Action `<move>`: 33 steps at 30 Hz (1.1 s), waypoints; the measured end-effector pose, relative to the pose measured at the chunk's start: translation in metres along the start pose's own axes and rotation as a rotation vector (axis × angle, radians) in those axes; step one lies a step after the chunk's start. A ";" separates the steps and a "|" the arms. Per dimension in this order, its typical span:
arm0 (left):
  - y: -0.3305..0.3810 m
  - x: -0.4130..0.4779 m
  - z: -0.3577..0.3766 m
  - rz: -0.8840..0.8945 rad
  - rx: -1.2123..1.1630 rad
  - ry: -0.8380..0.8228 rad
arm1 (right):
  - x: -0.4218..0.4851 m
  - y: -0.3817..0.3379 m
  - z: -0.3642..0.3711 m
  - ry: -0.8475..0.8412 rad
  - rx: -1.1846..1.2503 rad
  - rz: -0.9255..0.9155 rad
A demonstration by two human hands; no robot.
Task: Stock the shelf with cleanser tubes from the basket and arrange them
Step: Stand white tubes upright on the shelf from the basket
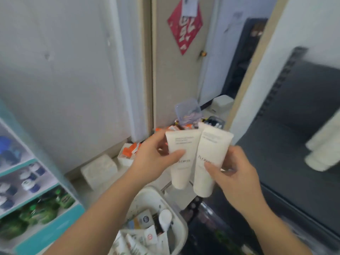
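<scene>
Two cream-white cleanser tubes are held up side by side above the basket, crimped ends up and caps down. My left hand (156, 159) grips the left tube (181, 155), thumb across its front. The right tube (211, 159) is gripped by my right hand (237, 173), and a third tube's edge peeks out behind it. Below them stands the white basket (176, 208), holding several more tubes and small packs. On the dark shelf (294, 144) at the right lie white tubes (323, 144), blurred.
A teal display rack (27, 190) with blue, white and green bottles stands at the left. White boxes and orange packs (128, 151) lie on the floor by the door (176, 70). A clear plastic tub (187, 111) sits behind the tubes.
</scene>
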State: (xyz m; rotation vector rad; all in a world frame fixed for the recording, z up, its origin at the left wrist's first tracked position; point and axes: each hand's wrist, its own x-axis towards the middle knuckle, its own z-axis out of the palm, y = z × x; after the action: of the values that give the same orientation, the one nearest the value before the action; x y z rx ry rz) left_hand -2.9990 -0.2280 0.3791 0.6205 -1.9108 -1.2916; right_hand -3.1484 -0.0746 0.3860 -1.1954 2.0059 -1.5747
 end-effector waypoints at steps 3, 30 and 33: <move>0.054 0.030 0.041 0.136 -0.054 -0.067 | -0.001 -0.028 -0.056 0.161 0.034 -0.085; 0.094 0.054 0.299 0.202 0.010 -0.370 | -0.060 0.069 -0.264 0.465 -0.195 0.182; 0.091 0.056 0.304 0.183 -0.007 -0.343 | -0.054 0.073 -0.261 0.496 -0.218 0.191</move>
State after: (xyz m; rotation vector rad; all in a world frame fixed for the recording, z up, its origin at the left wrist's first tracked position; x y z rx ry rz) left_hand -3.2728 -0.0614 0.4124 0.2215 -2.1790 -1.3497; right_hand -3.3267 0.1371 0.3950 -0.6895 2.5678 -1.7098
